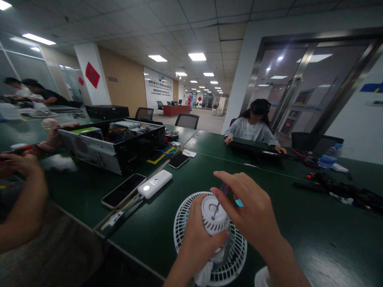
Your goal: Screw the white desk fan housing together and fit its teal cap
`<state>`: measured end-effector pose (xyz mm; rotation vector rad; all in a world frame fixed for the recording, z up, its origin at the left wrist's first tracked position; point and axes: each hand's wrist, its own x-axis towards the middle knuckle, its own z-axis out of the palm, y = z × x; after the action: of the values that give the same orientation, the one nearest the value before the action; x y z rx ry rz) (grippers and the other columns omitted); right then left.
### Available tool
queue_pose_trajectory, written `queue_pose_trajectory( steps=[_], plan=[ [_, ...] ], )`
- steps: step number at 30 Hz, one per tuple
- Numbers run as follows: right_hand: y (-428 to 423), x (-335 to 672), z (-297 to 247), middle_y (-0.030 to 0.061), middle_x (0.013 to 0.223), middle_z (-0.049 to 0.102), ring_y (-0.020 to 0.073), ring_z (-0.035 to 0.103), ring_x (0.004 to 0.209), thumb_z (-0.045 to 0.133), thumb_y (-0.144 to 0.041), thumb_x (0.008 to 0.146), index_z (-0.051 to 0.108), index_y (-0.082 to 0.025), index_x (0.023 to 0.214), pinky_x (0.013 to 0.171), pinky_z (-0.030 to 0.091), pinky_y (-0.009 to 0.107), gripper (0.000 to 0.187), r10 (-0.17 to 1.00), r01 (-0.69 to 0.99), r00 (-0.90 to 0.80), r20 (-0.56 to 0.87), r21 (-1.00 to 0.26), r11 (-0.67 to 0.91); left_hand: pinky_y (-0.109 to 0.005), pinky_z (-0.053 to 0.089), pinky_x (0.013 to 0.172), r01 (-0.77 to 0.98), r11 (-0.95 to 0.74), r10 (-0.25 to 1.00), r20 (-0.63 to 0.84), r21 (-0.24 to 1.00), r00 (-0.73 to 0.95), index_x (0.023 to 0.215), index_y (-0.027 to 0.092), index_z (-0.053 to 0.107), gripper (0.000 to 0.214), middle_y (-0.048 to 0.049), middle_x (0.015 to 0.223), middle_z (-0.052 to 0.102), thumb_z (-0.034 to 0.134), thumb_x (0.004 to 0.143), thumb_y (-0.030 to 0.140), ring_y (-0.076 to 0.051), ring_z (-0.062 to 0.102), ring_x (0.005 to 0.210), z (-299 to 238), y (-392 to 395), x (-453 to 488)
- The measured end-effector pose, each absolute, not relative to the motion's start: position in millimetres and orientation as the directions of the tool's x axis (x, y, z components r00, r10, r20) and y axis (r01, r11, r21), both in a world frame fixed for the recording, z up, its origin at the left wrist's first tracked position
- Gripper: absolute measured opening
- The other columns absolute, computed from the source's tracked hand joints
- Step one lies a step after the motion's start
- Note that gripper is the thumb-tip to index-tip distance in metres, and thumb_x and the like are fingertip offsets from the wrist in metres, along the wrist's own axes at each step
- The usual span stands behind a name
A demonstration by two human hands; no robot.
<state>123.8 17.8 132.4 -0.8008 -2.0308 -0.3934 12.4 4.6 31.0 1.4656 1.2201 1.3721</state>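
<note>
A small white desk fan lies face down on the dark green table [299,223], its round grille [185,215] against the tabletop and its white motor housing [214,217] pointing up at me. My left hand [196,243] is wrapped around that housing from the left. My right hand [251,213] pinches a small screwdriver [220,197] with a purple handle, and its thin metal tip rests on the top of the housing.
To the left lie a white power bank [154,183], two dark phones [123,190] [178,161] and an opened black computer case [115,143]. Another person's arms [22,199] reach in at the far left. A person sits across the table at a laptop [254,149]. At the right are a water bottle [329,156] and black tools [341,190].
</note>
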Motion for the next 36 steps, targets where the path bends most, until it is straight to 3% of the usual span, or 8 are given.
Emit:
queue_pose_trajectory(
  steps=[5,11,18,25,31,36],
  plan=[
    [13.3,128.7,133.4,0.0056,0.094,0.067,0.0147,0.062,0.079,0.045,-0.012,0.085,0.050,-0.018,0.122,0.063,0.051,0.026,0.038,0.459,0.586,-0.435,0.774,-0.143,0.797,-0.044,0.035,0.101,0.135,-0.244,0.969,0.248,0.960,-0.016,0.122,0.023,0.040,0.068,-0.0068,0.122,0.049,0.069,0.061,0.014,-0.028,0.047,0.115,30.2,5.2,13.3],
    [19.8,125.6,129.3,0.0049,0.074,0.064,0.0159,0.060,0.067,0.050,-0.023,0.088,0.059,-0.014,0.101,0.058,0.049,0.027,0.019,0.385,0.691,-0.408,0.828,0.005,0.723,-0.041,0.033,0.102,0.159,-0.239,0.969,0.246,0.958,-0.031,0.122,0.024,0.038,0.072,-0.0054,0.124,0.047,0.071,0.060,0.012,-0.026,0.043,0.117,26.8,6.6,12.7],
    [15.9,130.8,132.1,0.0070,0.094,0.066,0.0157,0.063,0.084,0.042,-0.014,0.088,0.051,-0.017,0.117,0.066,0.052,0.027,0.031,0.447,0.623,-0.440,0.779,-0.094,0.777,-0.036,0.034,0.101,0.153,-0.263,0.964,0.265,0.953,0.010,0.121,0.029,0.037,0.070,-0.0015,0.122,0.047,0.073,0.062,0.016,-0.022,0.045,0.115,25.4,6.4,10.6],
    [17.4,125.6,131.0,0.0052,0.071,0.062,0.0165,0.060,0.065,0.049,-0.023,0.087,0.059,-0.014,0.093,0.059,0.049,0.029,0.014,0.363,0.698,-0.425,0.829,0.045,0.715,-0.034,0.035,0.100,0.176,-0.241,0.970,0.240,0.954,0.027,0.121,0.026,0.037,0.071,-0.0025,0.123,0.047,0.074,0.061,0.017,-0.022,0.045,0.115,32.4,4.3,8.8],
    [13.5,130.9,133.8,0.0072,0.095,0.067,0.0163,0.064,0.082,0.043,-0.016,0.088,0.053,-0.017,0.113,0.064,0.052,0.026,0.028,0.422,0.627,-0.450,0.788,-0.058,0.777,-0.037,0.037,0.098,0.154,-0.265,0.964,0.265,0.952,0.020,0.119,0.024,0.040,0.067,-0.0052,0.121,0.049,0.074,0.062,0.018,-0.024,0.047,0.112,34.2,4.7,8.2],
    [15.9,127.6,130.4,0.0056,0.080,0.066,0.0155,0.062,0.071,0.048,-0.020,0.088,0.056,-0.015,0.106,0.060,0.050,0.026,0.021,0.367,0.663,-0.438,0.821,0.019,0.748,-0.035,0.037,0.099,0.151,-0.280,0.959,0.282,0.948,0.013,0.121,0.026,0.039,0.071,-0.0034,0.122,0.048,0.075,0.061,0.017,-0.023,0.047,0.113,30.0,6.1,9.1]
  ],
)
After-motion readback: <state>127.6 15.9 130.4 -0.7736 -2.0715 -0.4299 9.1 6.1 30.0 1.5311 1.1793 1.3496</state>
